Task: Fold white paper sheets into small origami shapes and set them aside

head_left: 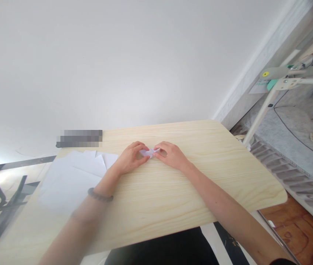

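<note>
The left hand (132, 157) and right hand (171, 155) pinch a small white paper (150, 152) at opposite ends — left of that paper lie loose sheets (68, 176), beneath it the table (156, 202).

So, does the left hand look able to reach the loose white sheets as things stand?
Probably yes: the white sheets lie close beside the left hand with nothing visible standing between, though that hand is pinching the small paper piece.

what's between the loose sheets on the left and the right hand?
Head view: the left hand, then the small white paper piece, pinched between it and the right hand.
</note>
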